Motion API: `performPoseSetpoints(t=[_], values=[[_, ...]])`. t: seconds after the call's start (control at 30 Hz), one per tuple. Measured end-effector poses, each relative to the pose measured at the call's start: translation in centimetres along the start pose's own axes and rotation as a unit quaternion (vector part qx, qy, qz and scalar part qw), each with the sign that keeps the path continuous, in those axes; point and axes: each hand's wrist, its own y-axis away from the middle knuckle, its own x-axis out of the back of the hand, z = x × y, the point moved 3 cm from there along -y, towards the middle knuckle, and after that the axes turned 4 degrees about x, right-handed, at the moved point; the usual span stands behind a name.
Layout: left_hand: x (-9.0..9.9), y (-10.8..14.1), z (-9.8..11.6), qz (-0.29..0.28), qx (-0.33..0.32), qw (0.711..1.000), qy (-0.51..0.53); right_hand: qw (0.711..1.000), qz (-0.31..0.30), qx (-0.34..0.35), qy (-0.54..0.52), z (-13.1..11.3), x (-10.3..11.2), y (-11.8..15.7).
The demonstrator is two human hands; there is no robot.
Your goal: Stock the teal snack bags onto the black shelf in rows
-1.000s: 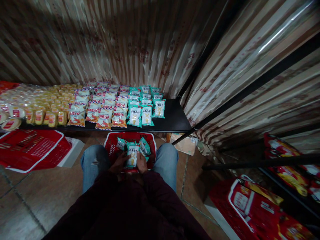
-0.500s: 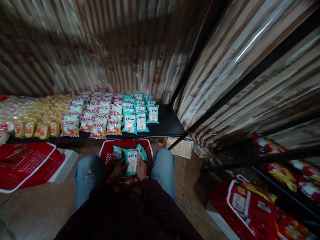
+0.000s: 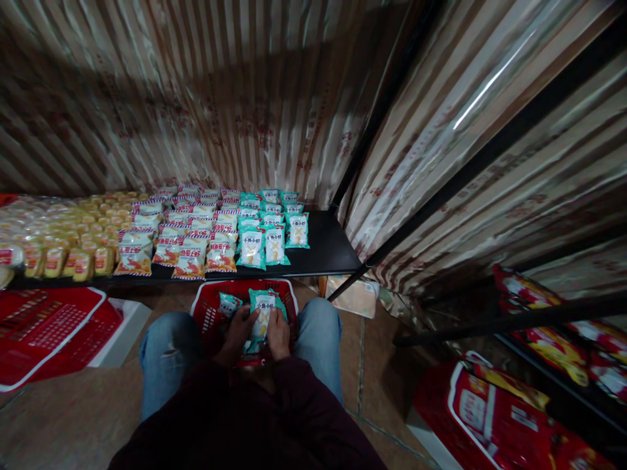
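Between my knees, above a red basket point(image 3: 202, 320), I hold a teal-and-white snack bag point(image 3: 262, 312) upright with its printed front toward me. My left hand point(image 3: 241, 329) grips its left side, and my right hand point(image 3: 278, 333) grips its right side, thumbs on the front. Another teal snack bag point(image 3: 229, 304) lies in the basket beside my left hand; more teal packaging shows partly behind the held bag. On the black shelf point(image 3: 333, 245) ahead stand several matching teal bags point(image 3: 251, 248) in rows.
Left of the teal bags stand several striped-edge shrimp snack bags point(image 3: 190, 256), then small yellow packaged cakes point(image 3: 56, 261). A red basket point(image 3: 53, 333) sits at left; another red basket point(image 3: 434, 398) with red packets is at lower right. Black metal posts point(image 3: 416, 215) slant across the right side.
The held bag has risen slightly and shifted right within my hands, now tilted a little. The view has shifted slightly, so the shelf appears lower.
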Motion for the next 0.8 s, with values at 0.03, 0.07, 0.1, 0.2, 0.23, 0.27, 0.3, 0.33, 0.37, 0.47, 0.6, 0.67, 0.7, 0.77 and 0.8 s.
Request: performPoseSetpoints(t=[0.03, 0.07, 0.1, 0.2, 0.23, 0.27, 0.3, 0.33, 0.37, 0.47, 0.6, 0.67, 0.7, 0.77, 0.8], values=[[-0.4, 0.1, 0.4, 0.005, -0.012, 1.000, 0.000, 1.000, 0.006, 0.001, -0.005, -0.2, 0.2, -0.2], [-0.9, 0.2, 0.9, 0.007, -0.019, 1.000, 0.005, 1.000, 0.012, 0.003, -0.013, -0.4, 0.5, -0.4], [-1.4, 0.3, 1.2, 0.005, -0.022, 1.000, 0.014, 1.000, 0.017, 0.009, -0.021, -0.7, 0.9, -0.6], [-2.9, 0.1, 2.3, -0.021, -0.030, 0.999, 0.037, 0.998, 0.032, 0.038, -0.043, -1.7, 2.1, -1.4], [-3.4, -0.1, 2.6, -0.031, -0.037, 0.998, 0.040, 0.997, 0.038, 0.049, -0.051, -2.1, 2.6, -1.6], [-3.9, -0.3, 2.9, -0.038, -0.042, 0.998, 0.040, 0.996, 0.044, 0.057, -0.056, -2.4, 3.1, -1.9], [-4.3, -0.7, 3.1, -0.043, -0.046, 0.997, 0.040, 0.995, 0.051, 0.060, -0.059, -2.6, 3.6, -2.2], [-4.8, -1.0, 3.3, -0.046, -0.047, 0.997, 0.042, 0.995, 0.055, 0.060, -0.059, -2.8, 4.1, -2.5], [-5.2, -1.3, 3.4, -0.049, -0.048, 0.997, 0.045, 0.995, 0.056, 0.060, -0.058, -3.0, 4.5, -2.8], [-6.5, -2.2, 3.7, -0.067, -0.052, 0.995, 0.055, 0.994, 0.060, 0.067, -0.058, -3.6, 5.8, -3.7], [-8.3, -3.2, 4.1, -0.084, -0.083, 0.991, 0.056, 0.992, 0.078, 0.084, -0.055, -4.4, 7.6, -5.0], [-9.2, -3.7, 4.3, -0.078, -0.093, 0.991, 0.056, 0.991, 0.086, 0.088, -0.044, -4.8, 8.3, -5.7], [-9.6, -4.1, 4.4, -0.073, -0.095, 0.991, 0.055, 0.991, 0.091, 0.092, -0.036, -5.0, 8.7, -6.0], [-10.5, -4.8, 4.7, -0.063, -0.099, 0.992, 0.048, 0.990, 0.102, 0.099, -0.020, -5.2, 9.3, -6.8], [-10.9, -5.2, 4.8, -0.060, -0.099, 0.992, 0.041, 0.989, 0.110, 0.102, -0.013, -5.2, 9.6, -7.3]])
